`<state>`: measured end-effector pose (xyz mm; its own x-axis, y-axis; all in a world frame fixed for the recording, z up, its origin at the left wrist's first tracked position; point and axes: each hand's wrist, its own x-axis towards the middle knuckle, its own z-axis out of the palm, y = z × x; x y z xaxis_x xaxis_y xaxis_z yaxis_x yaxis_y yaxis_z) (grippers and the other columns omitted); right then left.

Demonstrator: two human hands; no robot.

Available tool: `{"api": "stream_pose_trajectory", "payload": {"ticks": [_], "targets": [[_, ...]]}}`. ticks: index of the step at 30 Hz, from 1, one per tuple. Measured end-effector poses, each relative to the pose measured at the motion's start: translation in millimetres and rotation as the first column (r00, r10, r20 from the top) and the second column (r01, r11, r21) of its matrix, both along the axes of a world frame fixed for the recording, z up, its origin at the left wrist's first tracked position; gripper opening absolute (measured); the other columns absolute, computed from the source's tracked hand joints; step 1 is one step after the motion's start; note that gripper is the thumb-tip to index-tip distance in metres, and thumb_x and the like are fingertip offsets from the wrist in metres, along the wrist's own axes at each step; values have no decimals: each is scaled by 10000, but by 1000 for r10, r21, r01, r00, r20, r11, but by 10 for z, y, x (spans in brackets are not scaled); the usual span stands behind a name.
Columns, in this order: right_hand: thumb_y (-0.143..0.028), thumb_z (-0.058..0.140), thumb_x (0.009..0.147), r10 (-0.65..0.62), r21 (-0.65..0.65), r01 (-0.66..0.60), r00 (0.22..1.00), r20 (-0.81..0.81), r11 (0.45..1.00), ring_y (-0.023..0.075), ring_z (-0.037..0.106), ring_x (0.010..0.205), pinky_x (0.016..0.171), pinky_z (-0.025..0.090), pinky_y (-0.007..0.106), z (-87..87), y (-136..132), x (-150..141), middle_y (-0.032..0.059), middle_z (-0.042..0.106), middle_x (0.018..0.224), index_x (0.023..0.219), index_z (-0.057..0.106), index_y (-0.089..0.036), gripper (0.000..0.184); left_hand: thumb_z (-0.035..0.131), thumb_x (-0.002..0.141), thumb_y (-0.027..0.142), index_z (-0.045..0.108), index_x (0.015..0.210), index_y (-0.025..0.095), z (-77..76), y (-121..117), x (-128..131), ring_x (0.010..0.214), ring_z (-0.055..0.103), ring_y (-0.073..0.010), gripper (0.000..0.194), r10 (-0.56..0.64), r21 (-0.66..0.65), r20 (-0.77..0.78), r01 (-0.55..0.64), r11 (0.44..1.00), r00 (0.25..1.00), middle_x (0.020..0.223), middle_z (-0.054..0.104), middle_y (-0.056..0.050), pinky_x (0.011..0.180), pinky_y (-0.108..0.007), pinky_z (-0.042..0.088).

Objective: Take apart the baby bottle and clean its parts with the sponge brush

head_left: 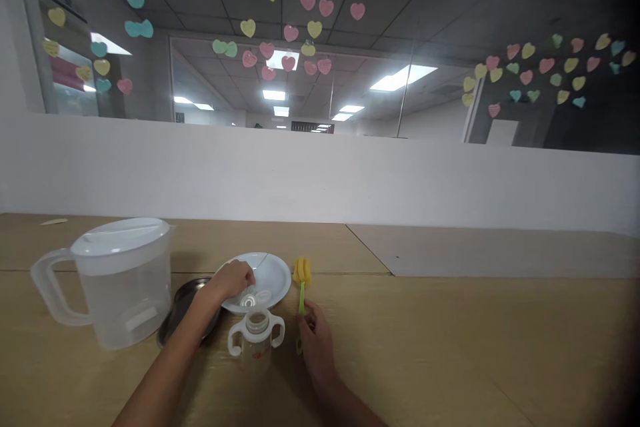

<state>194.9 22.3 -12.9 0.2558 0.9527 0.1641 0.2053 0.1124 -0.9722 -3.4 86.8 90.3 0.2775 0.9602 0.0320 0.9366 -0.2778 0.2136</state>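
My left hand (pixel 234 279) reaches into a white bowl (pixel 277 275) and closes its fingers on a small clear bottle part (pixel 249 298) lying inside. In front of the bowl stands a clear baby bottle (pixel 257 340) with two white handles and no cap. My right hand (pixel 315 339) rests on the wooden table and holds the green handle of a bottle brush (pixel 302 278), whose yellow sponge head points away from me beside the bowl.
A large clear plastic jug (pixel 117 280) with a white lid stands at the left. A dark metal plate (pixel 183 303) lies between jug and bowl. A white partition wall (pixel 350 177) runs along the table's far edge.
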Motion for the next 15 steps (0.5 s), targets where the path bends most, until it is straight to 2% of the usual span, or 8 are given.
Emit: {"api": "stream_pose_trajectory", "payload": {"ticks": [2, 5, 7, 12, 15], "targets": [[-444, 464, 714, 0, 4, 0, 1000, -27, 1000, 142, 506, 634, 575, 377, 234, -15, 10, 1, 5, 522, 685, 1118, 555, -137, 516, 427, 669, 41, 718, 858, 212, -22, -14, 27, 941, 584, -180, 387, -12, -26, -20, 11, 1000, 1000, 977, 667, -62, 880, -285, 433], [-433, 467, 699, -14, 16, 15, 998, -58, 1000, 142, 491, 615, 559, 372, 235, -39, 26, 3, -1, 503, 666, 1110, 554, -131, 518, 427, 658, 47, 733, 812, 217, -69, -29, 71, 1017, 540, -236, 382, -28, -28, -52, 26, 999, 998, 972, 656, -86, 937, -372, 402], [-419, 465, 696, -11, 30, 14, 997, -77, 999, 140, 483, 607, 553, 372, 235, -53, 36, 4, -5, 490, 659, 1115, 549, -136, 513, 455, 686, 94, 735, 817, 222, -101, -29, 93, 1104, 481, -273, 335, -29, -27, -72, 27, 999, 997, 1070, 614, -104, 993, -433, 348], [-421, 470, 689, -2, 26, 4, 995, -97, 1000, 134, 472, 601, 537, 365, 231, -70, 45, 4, -10, 466, 650, 1118, 545, -125, 526, 550, 708, 188, 712, 914, 283, -146, -28, 87, 1307, 287, -303, 278, -24, -99, -123, 12, 995, 992, 1371, 409, -75, 1096, -532, 138], [-431, 459, 690, -10, 23, 12, 997, -82, 1000, 132, 475, 610, 541, 370, 229, -63, 38, 6, -11, 467, 657, 1122, 545, -120, 539, 564, 713, 203, 688, 978, 303, -143, -36, 61, 1356, 198, -311, 309, -21, -135, -147, 1, 991, 989, 1433, 322, -72, 1095, -563, 79]]}}
